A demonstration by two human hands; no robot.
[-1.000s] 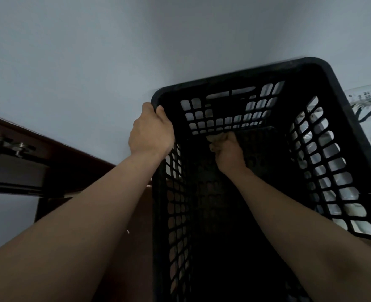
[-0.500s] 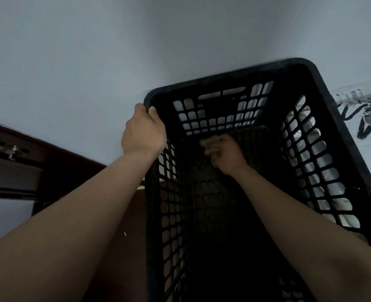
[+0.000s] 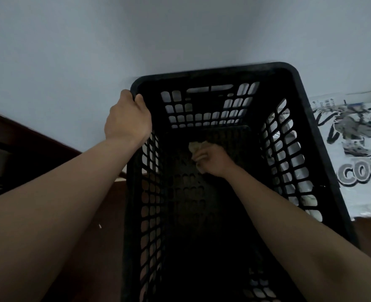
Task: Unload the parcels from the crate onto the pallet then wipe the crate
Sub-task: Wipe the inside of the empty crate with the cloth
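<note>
The right grip (image 3: 210, 159), curled round a pale cloth (image 3: 194, 147), sits on the crate (image 3: 212, 72) floor near its far end; the left grip (image 3: 127, 118) clasps the crate's far-left rim. The crate's long axis runs back toward the person, likely the stroke's line

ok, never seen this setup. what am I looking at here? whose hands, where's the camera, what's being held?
There is no robot here: a person works with bare hands. The one camera sits on their head and looks forward and down, so both arms reach in from the bottom of the picture.

The black latticed box is the crate. The left hand grips its rim at the far left corner. The right hand is down inside, holding a pale cloth against the crate's floor, which fits wiping. No parcels show inside, though the near end is too dark to tell.

A white printed bag, probably an unloaded parcel, lies just right of the crate. A pale wall fills the background.
</note>
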